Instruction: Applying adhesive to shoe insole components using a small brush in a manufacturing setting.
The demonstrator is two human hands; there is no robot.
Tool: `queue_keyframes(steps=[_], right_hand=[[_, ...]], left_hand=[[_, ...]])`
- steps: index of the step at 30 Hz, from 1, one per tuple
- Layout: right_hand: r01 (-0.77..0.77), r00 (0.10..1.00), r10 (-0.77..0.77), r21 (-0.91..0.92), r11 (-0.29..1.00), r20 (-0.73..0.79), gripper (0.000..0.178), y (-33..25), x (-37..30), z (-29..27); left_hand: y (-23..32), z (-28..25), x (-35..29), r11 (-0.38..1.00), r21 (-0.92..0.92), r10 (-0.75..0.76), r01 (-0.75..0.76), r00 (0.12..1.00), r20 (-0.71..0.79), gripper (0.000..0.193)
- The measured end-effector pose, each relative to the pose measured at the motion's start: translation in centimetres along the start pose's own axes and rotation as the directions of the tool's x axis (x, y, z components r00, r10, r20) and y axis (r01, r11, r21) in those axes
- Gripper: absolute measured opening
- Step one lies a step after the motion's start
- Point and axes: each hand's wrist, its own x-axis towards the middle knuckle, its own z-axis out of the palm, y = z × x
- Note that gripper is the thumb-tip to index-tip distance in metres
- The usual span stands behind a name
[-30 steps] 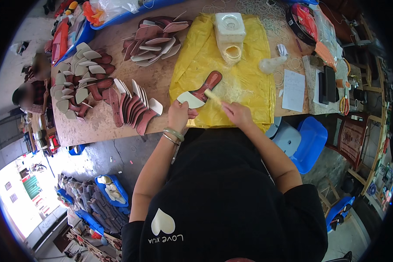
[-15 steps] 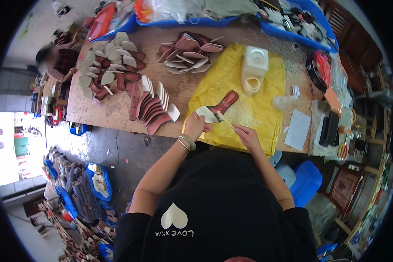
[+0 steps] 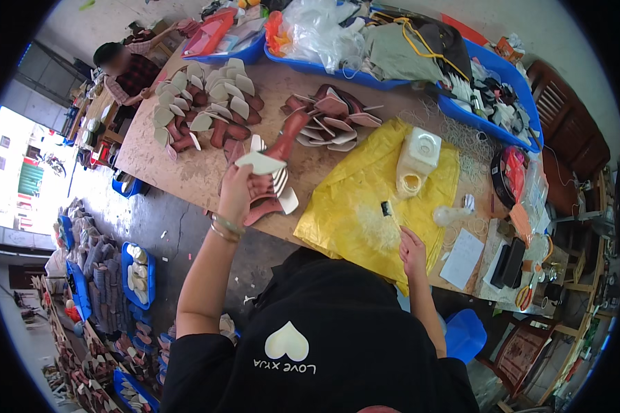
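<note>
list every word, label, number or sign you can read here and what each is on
Shirt: white lettering, upside down, below a white heart; I won't copy its wording.
Paper: any marks are too small to read.
Insole and brush: no lettering that I can make out.

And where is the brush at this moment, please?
In the head view, right of centre: the brush is in the right hand, over the yellow sheet.

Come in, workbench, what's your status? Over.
Left grip: holding brown-and-white piece by its white end. Right grip: holding brush over yellow sheet. In the way: stacked similar pieces close beneath the left one, contact unclear.
</note>
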Motion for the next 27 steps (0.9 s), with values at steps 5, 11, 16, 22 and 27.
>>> queue_keyframes(steps=[5, 11, 16, 22, 27], right_hand=[[0.059, 0.994, -0.061, -0.018, 0.998, -0.089, 0.026, 0.4, -1.2, 2.2], [0.063, 0.983, -0.067, -0.025, 0.998, -0.172, 0.028, 1.3, -3.6, 3.8], [0.132, 0.966, -0.143, -0.062, 0.989, -0.215, 0.036, -0.4, -4.5, 6.5], [0.177, 0.924, -0.129, 0.104, 0.979, -0.359, 0.015, 1.0, -3.3, 3.6], [0.148, 0.904, -0.105, 0.074, 0.986, -0.414, 0.012, 0.7, -4.2, 5.5]], left_hand=[[2.3, 2.4, 9.7, 0.985, -0.168, 0.034, -0.034, 0.999, -0.004, 0.020], [0.9, 9.8, 21.3, 0.939, -0.297, -0.160, 0.172, 0.985, 0.065, 0.017], [-0.4, 8.9, 24.7, 0.928, -0.244, -0.246, 0.280, 0.956, 0.163, 0.021], [-0.1, -4.1, 25.5, 0.821, 0.541, 0.054, -0.183, 0.968, 0.245, 0.037], [-5.5, -8.2, 24.2, 0.440, 0.885, 0.158, -0.151, 0.983, 0.089, 0.054]])
